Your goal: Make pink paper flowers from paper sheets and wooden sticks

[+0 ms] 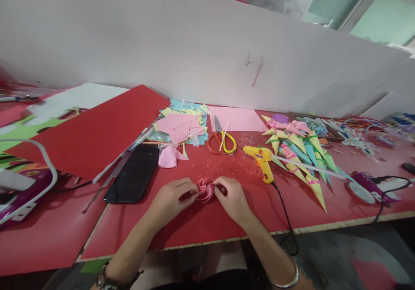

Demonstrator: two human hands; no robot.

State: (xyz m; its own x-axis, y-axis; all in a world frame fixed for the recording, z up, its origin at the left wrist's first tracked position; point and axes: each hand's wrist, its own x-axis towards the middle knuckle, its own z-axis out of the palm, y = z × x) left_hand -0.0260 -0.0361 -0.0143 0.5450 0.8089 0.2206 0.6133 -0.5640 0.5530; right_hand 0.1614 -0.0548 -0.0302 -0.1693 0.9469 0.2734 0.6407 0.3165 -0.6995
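Nearest me, a smooth metal bangle [287,280] circles my right forearm. My left hand [177,199] pinches the rim of a pink swirl [205,189] between thumb and fingertips at its nine o'clock, and my right hand [232,198] nips it at about two o'clock. The swirl, round with curved, overlapping folds, sits straight ahead of me near the edge of the smooth red tabletop [194,234]. From it, a glossy black phone [133,174] lies at ten o'clock, and a yellow plastic glue gun [264,162] at two, a translucent stick jutting from its back. Beyond the gun, slim, pointed cones [316,190] in pale yellow, green and blue are heaped. Near twelve lie scissors [222,138] with one red and one yellow loop; at eleven, ragged-edged pink pieces [181,125] overlap loosely. Farthest, a flat white panel [181,48] spans the back.
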